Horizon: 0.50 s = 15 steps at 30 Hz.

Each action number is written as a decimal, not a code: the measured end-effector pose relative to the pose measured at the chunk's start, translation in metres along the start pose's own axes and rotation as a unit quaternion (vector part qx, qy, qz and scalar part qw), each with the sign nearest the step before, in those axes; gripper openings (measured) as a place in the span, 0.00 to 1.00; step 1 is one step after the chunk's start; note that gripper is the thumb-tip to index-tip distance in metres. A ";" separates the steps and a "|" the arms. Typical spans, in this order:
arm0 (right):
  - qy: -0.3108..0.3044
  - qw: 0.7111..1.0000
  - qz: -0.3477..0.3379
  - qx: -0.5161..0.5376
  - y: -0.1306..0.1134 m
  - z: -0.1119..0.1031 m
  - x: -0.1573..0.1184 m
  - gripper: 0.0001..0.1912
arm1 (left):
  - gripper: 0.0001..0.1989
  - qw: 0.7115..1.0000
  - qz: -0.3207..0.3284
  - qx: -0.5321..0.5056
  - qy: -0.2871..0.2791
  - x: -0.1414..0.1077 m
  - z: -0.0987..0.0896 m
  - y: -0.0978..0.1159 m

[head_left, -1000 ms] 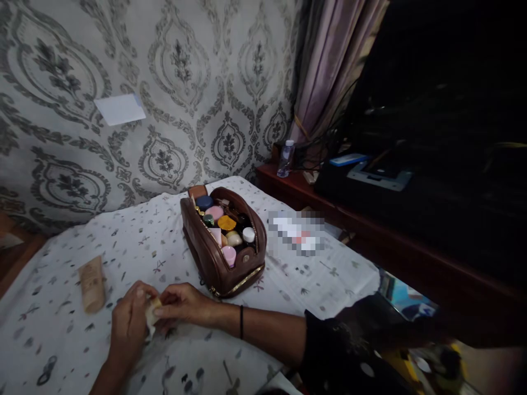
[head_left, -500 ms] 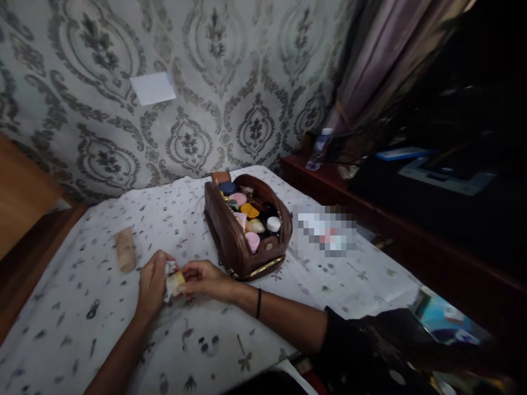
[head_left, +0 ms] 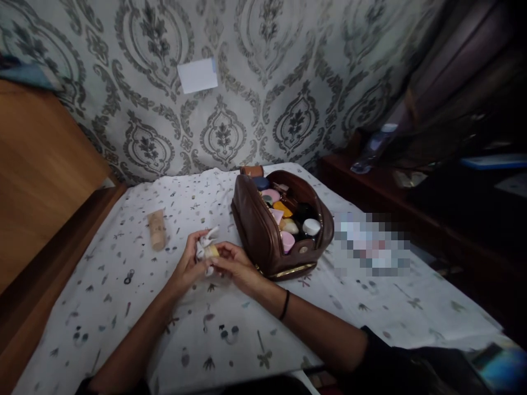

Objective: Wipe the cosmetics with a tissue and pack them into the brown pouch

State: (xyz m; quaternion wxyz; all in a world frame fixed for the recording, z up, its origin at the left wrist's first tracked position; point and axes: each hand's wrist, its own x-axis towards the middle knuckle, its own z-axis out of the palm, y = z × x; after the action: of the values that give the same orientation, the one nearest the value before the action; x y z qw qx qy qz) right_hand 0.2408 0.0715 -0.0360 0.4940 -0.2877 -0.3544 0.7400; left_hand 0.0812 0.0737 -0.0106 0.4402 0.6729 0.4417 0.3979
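My left hand (head_left: pixel 190 262) is closed around a crumpled white tissue or wipe (head_left: pixel 203 244), one corner of which sticks up. My right hand (head_left: pixel 235 264) pinches a small pale yellow piece (head_left: pixel 212 252) against that tissue; its kind is too blurred to make out. Just right of my hands stands a brown leather toiletry bag (head_left: pixel 257 230), unzipped, with several jars and lids inside. Among them are a white lid (head_left: pixel 312 226), a pink lid (head_left: pixel 287 241) and an orange-yellow lid (head_left: pixel 282 208). A beige squeeze tube (head_left: pixel 156 230) lies on the cloth to the left.
A white patterned sheet (head_left: pixel 135 329) covers the surface. Right of the bag is a pixelated item (head_left: pixel 370 244). A clear bottle (head_left: pixel 374 149) stands on the dark red ledge (head_left: pixel 341 170). At left is a wooden panel (head_left: pixel 45 170); a white paper (head_left: pixel 198 75) is on the wall.
The view has turned left, so everything appears farther right. Both hands have shifted slightly away from me, still together on the tissue and the yellow piece. The bag and tube stay put.
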 end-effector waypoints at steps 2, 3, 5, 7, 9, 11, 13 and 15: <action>0.014 0.999 0.003 0.032 0.000 0.000 0.000 0.24 | 0.40 0.998 0.006 0.011 -0.055 -0.002 -0.005 -0.001; 0.019 0.999 0.004 0.046 0.000 -0.001 0.000 0.25 | 0.40 0.997 0.007 0.025 -0.070 -0.003 -0.008 -0.001; 0.026 0.998 0.005 0.061 0.002 -0.002 0.001 0.26 | 0.37 0.994 -0.002 0.058 -0.097 -0.002 -0.013 0.001; 0.029 0.997 0.007 0.067 0.003 -0.003 0.003 0.27 | 0.34 0.989 -0.023 0.084 -0.124 0.000 -0.018 0.004; 0.030 0.997 0.010 0.068 0.004 -0.004 0.004 0.27 | 0.32 0.986 -0.030 0.099 -0.131 0.002 -0.020 0.007; 0.032 0.997 0.010 0.068 0.004 -0.004 0.004 0.28 | 0.29 0.987 -0.021 0.106 -0.121 0.003 -0.022 0.008; 0.033 0.997 0.009 0.063 0.004 -0.003 0.003 0.29 | 0.27 0.988 -0.013 0.105 -0.114 0.005 -0.023 0.007; 0.029 0.998 0.012 0.055 0.002 -0.002 0.002 0.30 | 0.25 0.989 -0.019 0.101 -0.110 0.006 -0.026 0.005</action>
State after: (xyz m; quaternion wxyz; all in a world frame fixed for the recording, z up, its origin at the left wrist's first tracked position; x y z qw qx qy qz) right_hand 0.2406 0.0730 -0.0387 0.5103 -0.2858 -0.2948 0.7557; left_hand 0.0606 0.0845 0.0030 0.4233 0.7450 0.4412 0.2669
